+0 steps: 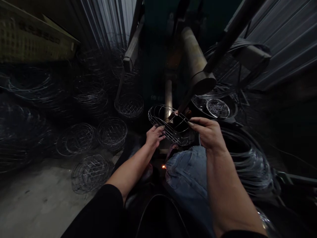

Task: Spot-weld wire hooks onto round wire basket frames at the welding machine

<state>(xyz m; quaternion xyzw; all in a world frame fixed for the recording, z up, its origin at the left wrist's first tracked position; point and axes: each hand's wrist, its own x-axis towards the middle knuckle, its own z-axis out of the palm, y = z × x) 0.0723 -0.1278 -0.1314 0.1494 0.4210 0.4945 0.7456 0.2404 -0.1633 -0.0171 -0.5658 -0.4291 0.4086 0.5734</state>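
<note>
Both hands hold a round wire basket [169,129] tilted up in front of the person's knees, with its far rim under the tip of the welding arm [198,81]. A small glow [176,113] shows where the tip meets the wire.

The left hand [155,135] is on the near-left rim, fingers [159,128] curled and pinching a wire. The right hand [209,134] is on the right rim, thumb and forefinger pressed together on a thin wire.

A jeans-clad knee [188,175] sits just below, with a spark [163,167] beside it. More wire baskets [112,132] lie on the floor [37,201] to the left, and a wire coil [250,165] is on the right.

Judgement: the basket looks light, open and springy, so it would bend if squeezed. The wire is thin and probably hot near the glow, so it is best held at the rim on opposite sides, away from the tip.
</note>
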